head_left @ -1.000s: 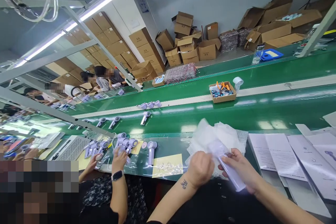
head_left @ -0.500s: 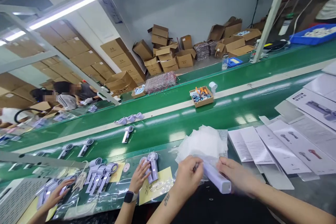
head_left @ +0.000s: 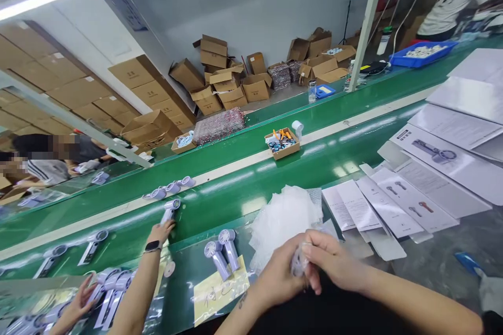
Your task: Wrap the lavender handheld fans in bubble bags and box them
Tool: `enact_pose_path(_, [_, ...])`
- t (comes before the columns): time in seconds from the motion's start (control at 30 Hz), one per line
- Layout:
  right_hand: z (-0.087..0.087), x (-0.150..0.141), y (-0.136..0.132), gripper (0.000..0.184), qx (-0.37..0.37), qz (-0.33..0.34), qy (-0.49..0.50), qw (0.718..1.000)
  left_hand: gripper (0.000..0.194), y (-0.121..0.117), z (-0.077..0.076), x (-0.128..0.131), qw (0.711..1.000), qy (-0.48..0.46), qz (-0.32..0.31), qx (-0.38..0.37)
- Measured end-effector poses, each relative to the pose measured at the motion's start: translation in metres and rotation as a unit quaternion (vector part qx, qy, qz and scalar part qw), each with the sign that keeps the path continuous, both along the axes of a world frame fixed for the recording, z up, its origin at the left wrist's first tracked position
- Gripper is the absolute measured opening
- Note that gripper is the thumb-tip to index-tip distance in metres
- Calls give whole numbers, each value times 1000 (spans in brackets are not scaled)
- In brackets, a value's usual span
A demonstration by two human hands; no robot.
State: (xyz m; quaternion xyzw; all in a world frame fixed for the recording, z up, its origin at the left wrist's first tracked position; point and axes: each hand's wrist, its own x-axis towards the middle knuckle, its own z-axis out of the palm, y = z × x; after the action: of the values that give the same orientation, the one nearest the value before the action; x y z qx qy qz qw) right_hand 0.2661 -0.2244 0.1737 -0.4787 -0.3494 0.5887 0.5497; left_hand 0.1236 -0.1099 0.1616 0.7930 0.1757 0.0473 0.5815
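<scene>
Near the front edge of the bench, my left hand is closed around a lavender handheld fan that seems to be in a clear plastic bag. My right hand pinches the near end of it from the other side. Most of the fan is hidden by my fingers. Just beyond my hands lies a pile of translucent white bags. Two lavender handheld fans rest to the left, partly on a yellow paper with handwriting.
A co-worker's hand with a watch grips a fan on the green conveyor; the other hand touches fans at far left. Printed leaflets and flat boxes spread to my right. A small carton of parts stands on the conveyor's middle strip.
My hands have come together over the fan, which now shows its end between them rather than its long side. The co-worker's watch hand moved from the paired fans to one on the conveyor. The view shifted right.
</scene>
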Motion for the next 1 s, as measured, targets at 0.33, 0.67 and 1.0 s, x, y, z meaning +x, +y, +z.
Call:
enact_pose_path(0.33, [-85,122,-31,20,-54,181,-698,691,38,51,-40,4,904,-31,369,-213])
enact_pose_path(0.67, [-18,186,19,27,51,135,-779,610,37,85,-46,18,830,-85,456,-310])
enact_pose_path(1.0, [-68,237,147,50,13,-71,-490,869,38,124,-32,129,824,-224,422,-307])
